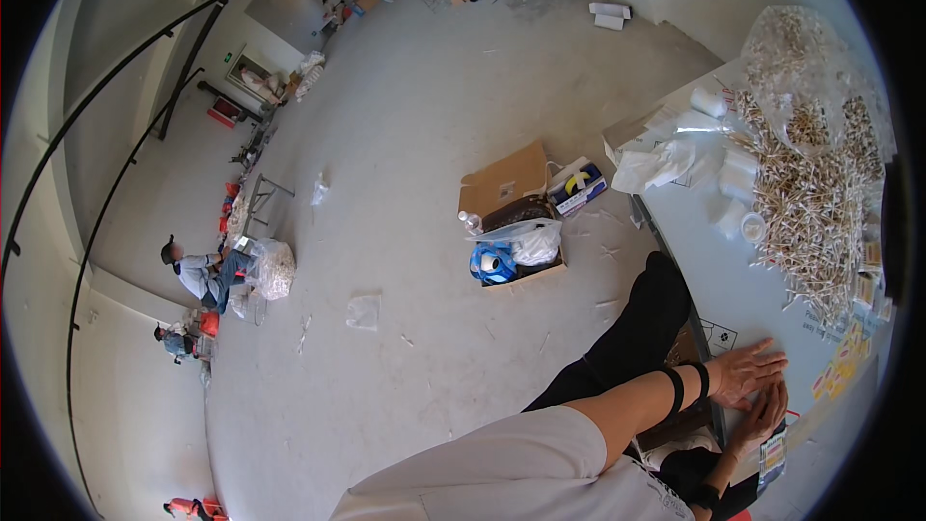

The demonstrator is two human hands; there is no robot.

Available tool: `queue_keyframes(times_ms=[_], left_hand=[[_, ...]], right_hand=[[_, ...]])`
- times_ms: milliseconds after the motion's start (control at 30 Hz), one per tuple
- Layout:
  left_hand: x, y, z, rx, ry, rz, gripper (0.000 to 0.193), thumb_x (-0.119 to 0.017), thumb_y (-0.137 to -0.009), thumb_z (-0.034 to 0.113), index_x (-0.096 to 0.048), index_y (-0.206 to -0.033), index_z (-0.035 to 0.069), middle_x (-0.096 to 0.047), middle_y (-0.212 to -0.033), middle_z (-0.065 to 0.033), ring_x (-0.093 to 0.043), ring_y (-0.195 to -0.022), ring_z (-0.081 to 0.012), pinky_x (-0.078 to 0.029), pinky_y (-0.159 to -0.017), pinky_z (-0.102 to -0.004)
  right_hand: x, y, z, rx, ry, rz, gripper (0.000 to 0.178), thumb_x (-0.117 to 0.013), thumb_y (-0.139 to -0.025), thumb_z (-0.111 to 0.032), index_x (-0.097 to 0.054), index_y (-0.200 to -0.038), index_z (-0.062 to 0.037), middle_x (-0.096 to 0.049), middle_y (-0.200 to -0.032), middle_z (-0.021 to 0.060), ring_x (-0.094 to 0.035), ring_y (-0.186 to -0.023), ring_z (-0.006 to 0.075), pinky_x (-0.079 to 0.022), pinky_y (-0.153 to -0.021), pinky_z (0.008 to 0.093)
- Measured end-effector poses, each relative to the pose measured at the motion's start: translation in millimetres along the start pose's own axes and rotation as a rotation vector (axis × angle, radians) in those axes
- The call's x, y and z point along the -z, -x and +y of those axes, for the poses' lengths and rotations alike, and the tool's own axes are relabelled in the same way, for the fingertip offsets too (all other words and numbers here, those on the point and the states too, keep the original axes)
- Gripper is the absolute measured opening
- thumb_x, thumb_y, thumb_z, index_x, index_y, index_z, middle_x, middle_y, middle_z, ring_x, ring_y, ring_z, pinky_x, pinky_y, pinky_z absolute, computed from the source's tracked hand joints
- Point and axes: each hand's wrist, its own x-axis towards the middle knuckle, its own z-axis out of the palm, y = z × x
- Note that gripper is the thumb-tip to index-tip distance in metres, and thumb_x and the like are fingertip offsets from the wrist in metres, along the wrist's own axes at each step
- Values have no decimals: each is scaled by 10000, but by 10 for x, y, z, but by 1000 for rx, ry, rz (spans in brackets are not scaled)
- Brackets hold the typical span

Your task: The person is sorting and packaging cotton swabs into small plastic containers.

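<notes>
My left hand point(747, 372), with two black bands on its forearm, lies on the white table top point(690, 207) near its close edge, fingers stretched out. Just nearer to me, my right hand point(762, 419) rests with fingers bent together beside the left fingertips; whatever they pinch is hidden. A colourful flat packet point(773, 458) lies beside the right wrist. Further along the table spreads a big heap of cotton swabs point(805, 207), and a clear plastic bag point(796, 58) of swabs sits at its far end. Yellow-and-white labels point(839, 362) lie right of my hands.
White plastic tubs point(738, 178) stand along the heap, several small filled boxes point(871, 270) at its right side. An open cardboard box point(521, 270) with bags and a bottle stands on the floor, left of the table. Other people point(203, 275) sit working along the far left wall.
</notes>
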Motion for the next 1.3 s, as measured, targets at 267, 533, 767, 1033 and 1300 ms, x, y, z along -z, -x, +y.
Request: queue_keyframes(times_ms=[267,533,767,1033,1300], left_hand=[[2,4,10,7,16,26,861,-493,-793,604,-337,-1386,-1,-245,-1498,-137,-78,-1426,-252,65,-1136,-497],[2,-9,1,5,47,-12,848,-436,-804,606,-335,-1387,-2,-253,-1490,-162,-121,-1420,-245,39,-1135,-506],[-15,-8,1,9,92,-13,853,-459,-801,593,-325,-1391,-8,-253,-1489,-164,-136,-1417,-247,16,-1139,-502],[-31,-7,-5,13,69,-5,857,-440,-807,607,-326,-1392,-10,-259,-1489,-157,-142,-1416,-241,13,-1139,-500],[-36,11,-5,12,17,22,862,-429,-800,621,-345,-1384,-7,-268,-1489,-145,-132,-1419,-238,44,-1134,-505]], right_hand=[[5,-7,-30,-6,-12,3,264,-547,-902,-85,-597,-1144,7,-556,-1236,146,-528,-1124,320,-413,-946,413],[-18,17,1,-21,-33,7,266,-549,-897,-74,-589,-1144,13,-549,-1243,151,-519,-1134,329,-412,-947,416],[-6,16,-14,-22,-25,1,285,-549,-894,-70,-582,-1168,0,-545,-1255,141,-514,-1145,321,-412,-951,417],[0,-4,-27,-43,-34,-16,284,-549,-897,-77,-587,-1169,-6,-547,-1254,138,-516,-1143,320,-415,-947,411],[-16,-9,-17,-21,-19,-3,267,-556,-893,-69,-599,-1146,2,-564,-1231,144,-535,-1118,322,-429,-931,410]])
